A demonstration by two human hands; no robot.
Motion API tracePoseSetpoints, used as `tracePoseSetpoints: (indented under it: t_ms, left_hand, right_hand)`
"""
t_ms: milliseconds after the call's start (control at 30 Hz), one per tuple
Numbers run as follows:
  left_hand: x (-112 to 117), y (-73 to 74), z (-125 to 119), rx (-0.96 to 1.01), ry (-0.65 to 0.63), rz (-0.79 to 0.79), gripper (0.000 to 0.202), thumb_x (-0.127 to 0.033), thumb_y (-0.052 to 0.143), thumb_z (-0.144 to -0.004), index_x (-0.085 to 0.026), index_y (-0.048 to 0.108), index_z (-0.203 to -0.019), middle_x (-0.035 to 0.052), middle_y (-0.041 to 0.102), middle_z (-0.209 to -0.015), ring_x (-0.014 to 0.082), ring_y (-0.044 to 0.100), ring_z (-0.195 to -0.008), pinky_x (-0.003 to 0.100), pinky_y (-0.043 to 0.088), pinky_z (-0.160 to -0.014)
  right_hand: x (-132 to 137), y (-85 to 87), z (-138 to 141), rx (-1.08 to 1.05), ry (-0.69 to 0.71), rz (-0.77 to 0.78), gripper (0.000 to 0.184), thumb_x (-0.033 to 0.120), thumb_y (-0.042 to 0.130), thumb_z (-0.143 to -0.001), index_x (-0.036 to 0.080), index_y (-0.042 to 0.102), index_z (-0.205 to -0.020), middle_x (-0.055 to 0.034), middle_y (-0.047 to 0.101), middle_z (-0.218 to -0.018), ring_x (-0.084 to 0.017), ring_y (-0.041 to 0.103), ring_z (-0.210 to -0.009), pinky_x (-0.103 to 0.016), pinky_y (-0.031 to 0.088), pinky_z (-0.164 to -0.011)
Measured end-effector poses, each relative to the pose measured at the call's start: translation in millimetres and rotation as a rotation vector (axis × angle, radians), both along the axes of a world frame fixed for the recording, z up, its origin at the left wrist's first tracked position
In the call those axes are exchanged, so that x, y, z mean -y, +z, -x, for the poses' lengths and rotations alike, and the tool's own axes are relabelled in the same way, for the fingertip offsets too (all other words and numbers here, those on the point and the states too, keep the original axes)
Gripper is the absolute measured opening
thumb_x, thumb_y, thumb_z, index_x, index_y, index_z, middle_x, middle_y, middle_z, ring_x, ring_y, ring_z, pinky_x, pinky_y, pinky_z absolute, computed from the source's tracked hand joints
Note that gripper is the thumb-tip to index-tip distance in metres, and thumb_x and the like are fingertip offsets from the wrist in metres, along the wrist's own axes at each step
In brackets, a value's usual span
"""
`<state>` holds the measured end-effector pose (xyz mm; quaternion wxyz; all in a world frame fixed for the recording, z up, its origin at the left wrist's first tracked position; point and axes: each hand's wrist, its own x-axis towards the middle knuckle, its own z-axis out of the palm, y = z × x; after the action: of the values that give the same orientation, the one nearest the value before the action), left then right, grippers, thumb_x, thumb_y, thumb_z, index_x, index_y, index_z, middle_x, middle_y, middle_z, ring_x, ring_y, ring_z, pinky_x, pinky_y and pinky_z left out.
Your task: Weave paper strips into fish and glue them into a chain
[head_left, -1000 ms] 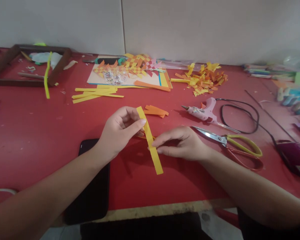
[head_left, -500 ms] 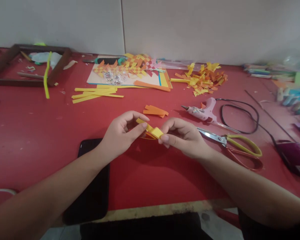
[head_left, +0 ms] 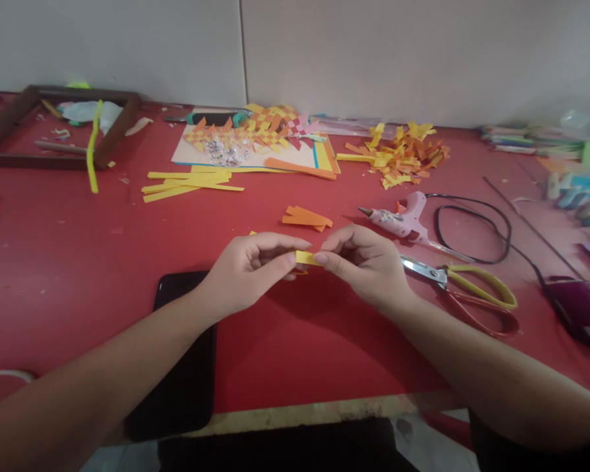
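A folded yellow paper strip (head_left: 305,257) is pinched between both hands just above the red table (head_left: 54,262). My left hand (head_left: 248,269) grips its left part with thumb and fingers closed; a yellow tip pokes out behind the knuckles. My right hand (head_left: 366,262) pinches the right end, fingers curled. A bit of orange paper shows under the strip. Most of the strip is hidden by the fingers.
Short orange strips (head_left: 307,217) lie just beyond the hands. A pink glue gun (head_left: 398,219) with black cord and yellow-handled scissors (head_left: 465,288) lie to the right. A black phone (head_left: 177,367) lies under my left forearm. Yellow strips (head_left: 189,183), woven paper pieces (head_left: 255,134) and scraps (head_left: 398,154) lie farther back.
The long yellow strip that hung down a second ago has been folded up short. Both hands have closed together on it and shifted slightly right.
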<state>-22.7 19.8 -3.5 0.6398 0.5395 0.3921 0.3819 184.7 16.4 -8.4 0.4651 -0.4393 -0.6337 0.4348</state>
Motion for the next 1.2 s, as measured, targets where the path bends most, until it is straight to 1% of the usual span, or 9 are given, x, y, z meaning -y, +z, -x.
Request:
tracePoseSetpoints:
  t_ms: [133,233,300,400,500,633,733,967,1200]
  left_hand:
    - [1.0,1.7,0.9,0.002,-0.019,-0.005,0.028,-0.042,0.070,-0.089,-0.019,0.078,-0.102,0.0056,0.080,-0.095,0.0181,0.076,-0.087,0.023,0.064,-0.075]
    - [1.0,-0.3,0.8,-0.095,-0.007,-0.078,0.029,-0.037,0.079,-0.081,-0.017,0.078,-0.103,0.0046,0.080,-0.086,0.0154,0.076,-0.075,0.021,0.063,-0.071]
    - [0.9,-2.5,0.5,-0.096,-0.006,-0.088,0.028,-0.034,0.079,-0.083,-0.017,0.077,-0.105,0.0049,0.081,-0.088,0.0162,0.077,-0.077,0.021,0.063,-0.071]
    - [0.4,-4.7,0.3,-0.059,0.010,-0.070,0.032,-0.034,0.076,-0.086,-0.017,0.073,-0.113,0.0054,0.081,-0.094,0.0173,0.078,-0.082,0.022,0.064,-0.073]
    - [-0.2,-4.8,0.8,-0.052,0.060,-0.067,0.034,-0.035,0.077,-0.085,-0.017,0.071,-0.114,0.0058,0.081,-0.096,0.0171,0.078,-0.082,0.021,0.064,-0.074]
    - [-0.9,-3.5,1.1,-0.028,0.111,-0.076,0.031,-0.037,0.079,-0.083,-0.016,0.072,-0.105,0.0065,0.081,-0.094,0.0195,0.078,-0.086,0.022,0.064,-0.074]
    - [-1.1,-2.4,0.1,-0.020,0.117,-0.059,0.029,-0.039,0.078,-0.083,-0.016,0.072,-0.099,0.0066,0.080,-0.090,0.0201,0.078,-0.084,0.023,0.064,-0.073]
    - [0.1,-0.8,0.3,-0.089,0.154,-0.030,0.035,-0.044,0.079,-0.080,-0.015,0.072,-0.099,0.0073,0.079,-0.086,0.0218,0.078,-0.079,0.028,0.064,-0.070]
    - [-0.9,-1.4,-0.9,-0.084,0.154,-0.043,0.031,-0.040,0.076,-0.084,-0.015,0.073,-0.102,0.0068,0.080,-0.087,0.0205,0.077,-0.081,0.028,0.065,-0.074]
  right_hand:
    - [2.2,-3.2,-0.4,0.065,-0.015,-0.050,0.018,0.030,0.078,-0.081,0.018,0.065,-0.077,0.0024,0.064,-0.065,-0.007,0.052,-0.053,-0.020,0.042,-0.049]
    - [1.9,-4.1,-0.8,0.106,0.009,-0.083,0.018,0.030,0.076,-0.083,0.018,0.064,-0.077,0.0025,0.063,-0.064,-0.007,0.051,-0.052,-0.020,0.041,-0.049]
    - [0.9,-4.3,-1.6,0.113,0.023,-0.114,0.018,0.032,0.076,-0.083,0.019,0.064,-0.079,0.0024,0.061,-0.067,-0.007,0.051,-0.054,-0.021,0.042,-0.050]
    - [-0.7,-3.8,-3.1,0.103,0.015,-0.159,0.018,0.034,0.077,-0.083,0.021,0.065,-0.088,-0.0007,0.060,-0.084,-0.009,0.053,-0.064,-0.023,0.046,-0.056]
    - [-1.1,-2.7,-3.7,0.030,0.032,-0.091,0.024,0.037,0.075,-0.084,0.022,0.063,-0.098,-0.0045,0.061,-0.104,-0.010,0.058,-0.073,-0.024,0.051,-0.060]
    - [-0.1,-1.5,-2.9,-0.062,0.123,0.021,0.019,0.033,0.072,-0.088,0.021,0.060,-0.096,-0.0004,0.065,-0.083,-0.009,0.062,-0.063,-0.022,0.051,-0.056]
    - [0.0,-0.6,-2.5,-0.063,0.092,0.017,0.015,0.031,0.071,-0.089,0.019,0.061,-0.087,0.0012,0.064,-0.070,-0.010,0.062,-0.059,-0.022,0.052,-0.057]
    - [-0.7,0.0,-2.6,-0.089,0.035,0.062,0.020,0.037,0.072,-0.088,0.019,0.064,-0.084,-0.0016,0.070,-0.071,-0.013,0.070,-0.064,-0.027,0.060,-0.064]
    - [-2.4,-0.1,-1.9,-0.106,-0.021,0.052,0.020,0.033,0.077,-0.084,0.019,0.063,-0.084,0.0004,0.070,-0.067,-0.013,0.071,-0.060,-0.025,0.061,-0.061]
